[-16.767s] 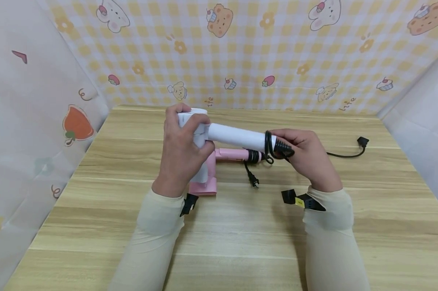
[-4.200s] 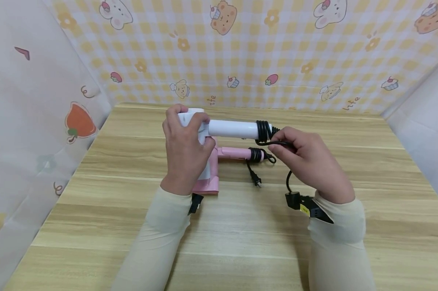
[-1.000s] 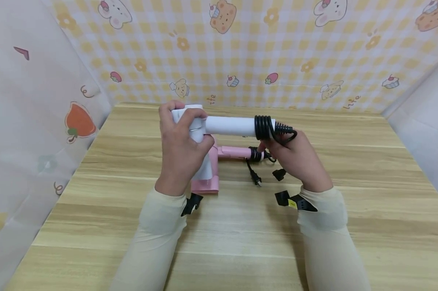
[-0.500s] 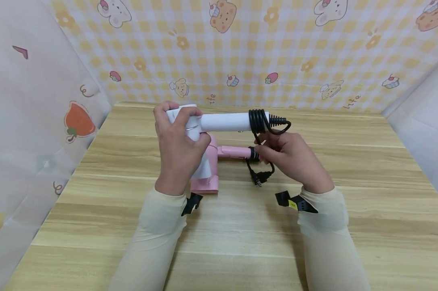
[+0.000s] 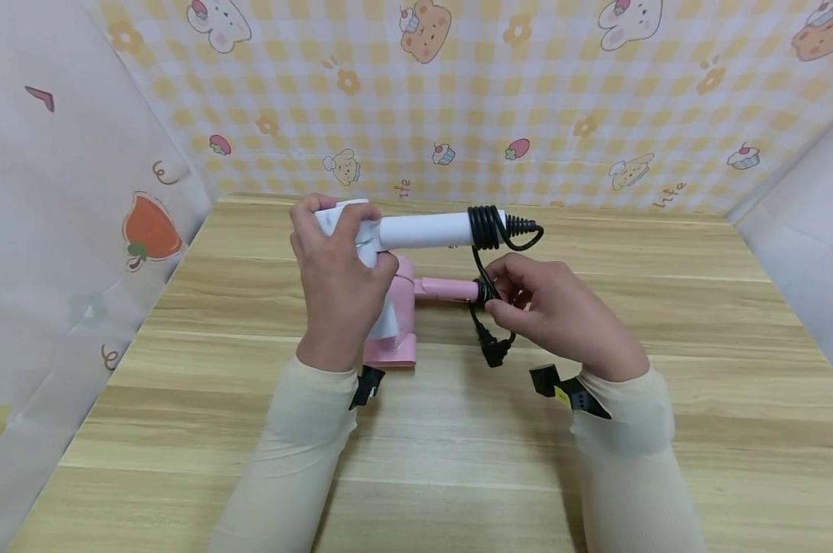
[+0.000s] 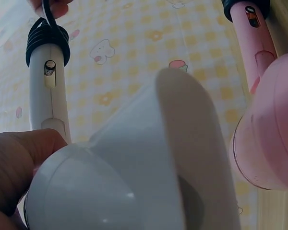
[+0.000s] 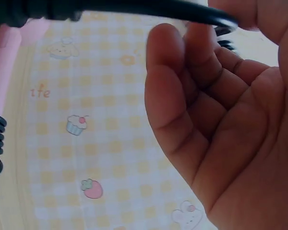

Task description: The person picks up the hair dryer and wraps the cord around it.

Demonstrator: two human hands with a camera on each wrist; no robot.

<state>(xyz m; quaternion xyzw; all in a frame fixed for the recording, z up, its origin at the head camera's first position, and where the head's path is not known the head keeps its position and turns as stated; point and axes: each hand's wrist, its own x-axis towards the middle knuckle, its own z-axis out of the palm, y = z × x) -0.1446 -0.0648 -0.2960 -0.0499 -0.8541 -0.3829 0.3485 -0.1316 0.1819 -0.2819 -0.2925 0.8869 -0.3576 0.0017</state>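
My left hand [image 5: 340,288] grips the head of a white hair dryer [image 5: 426,231], held above the table with its handle pointing right. The dryer's wide nozzle [image 6: 197,153] fills the middle of the left wrist view. Several turns of black cord [image 5: 484,228] circle the handle end. A length of this cord runs down to my right hand [image 5: 555,311], which pinches it between thumb and fingers. Its black plug [image 5: 496,353] dangles below that hand. Behind and below lies a pink hair dryer [image 5: 406,307], partly covered by my left hand and the white dryer.
The pink dryer's own black cord is wound round its handle [image 5: 444,289], with its plug [image 5: 484,335] overlapped by the other plug. A wood-grain table [image 5: 458,461] spreads underneath. Behind it hangs a yellow checked cloth [image 5: 458,100], and pale cloth walls [image 5: 64,269] stand at the sides.
Since the oldest frame, the single loop on the white handle has become several turns. Over the last second my right hand has come down from the handle end, and the dryer has shifted slightly left.
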